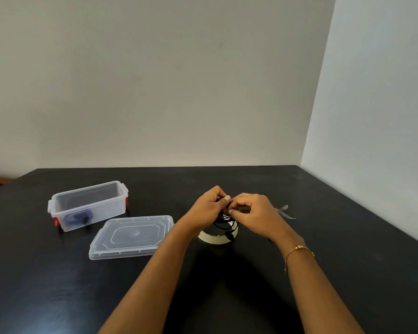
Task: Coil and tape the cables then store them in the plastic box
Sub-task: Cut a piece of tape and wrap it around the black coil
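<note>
Well to the left of the hands the plastic box [88, 206] stands open on the black table [58, 297] with a dark bundle already lying inside, and its lid [132, 237] rests flat just beside it, nearer the left hand, so a finished coil can likely be dropped straight in. The left hand [209, 208] pinches the top of a black cable coil [225, 221], holding the loops together, while the right hand [253, 213] curls its fingers onto the same spot, probably wrapping tape. The tape roll [215, 237] lies directly beneath the hands, and scissors [284, 212] lie just beyond the right hand, both handy.
</note>
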`<action>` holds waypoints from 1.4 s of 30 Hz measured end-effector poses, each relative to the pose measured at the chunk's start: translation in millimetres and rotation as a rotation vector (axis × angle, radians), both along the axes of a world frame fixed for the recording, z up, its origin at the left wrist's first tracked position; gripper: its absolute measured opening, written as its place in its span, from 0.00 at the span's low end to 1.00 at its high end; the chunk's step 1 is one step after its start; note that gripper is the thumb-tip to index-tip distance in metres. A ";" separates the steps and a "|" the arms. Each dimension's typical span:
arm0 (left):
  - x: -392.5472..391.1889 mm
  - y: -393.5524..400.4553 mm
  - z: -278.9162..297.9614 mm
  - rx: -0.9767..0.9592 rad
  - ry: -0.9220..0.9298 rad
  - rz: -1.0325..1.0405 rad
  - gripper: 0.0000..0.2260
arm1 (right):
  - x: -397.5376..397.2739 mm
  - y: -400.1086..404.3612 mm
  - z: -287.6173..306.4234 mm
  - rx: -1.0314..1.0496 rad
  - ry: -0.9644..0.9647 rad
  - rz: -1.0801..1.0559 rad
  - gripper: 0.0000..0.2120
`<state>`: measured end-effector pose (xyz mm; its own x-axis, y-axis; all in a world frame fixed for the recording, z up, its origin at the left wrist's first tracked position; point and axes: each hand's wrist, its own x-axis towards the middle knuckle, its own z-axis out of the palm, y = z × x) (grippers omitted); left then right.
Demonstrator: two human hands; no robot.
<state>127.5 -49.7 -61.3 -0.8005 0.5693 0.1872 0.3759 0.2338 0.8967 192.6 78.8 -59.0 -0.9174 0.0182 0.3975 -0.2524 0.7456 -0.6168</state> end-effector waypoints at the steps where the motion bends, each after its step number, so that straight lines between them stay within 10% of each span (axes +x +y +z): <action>1: 0.1 1.3 -0.1 -0.027 0.034 0.010 0.06 | 0.1 -0.6 -0.5 0.049 0.000 -0.007 0.06; 21: -0.2 3.3 -1.8 -0.216 0.065 -0.010 0.08 | -9.8 -15.7 -4.3 0.426 -0.120 -0.306 0.13; 42: 3.8 4.8 -4.6 -0.092 0.003 -0.043 0.06 | -14.2 -12.6 -17.8 0.187 0.087 -0.368 0.16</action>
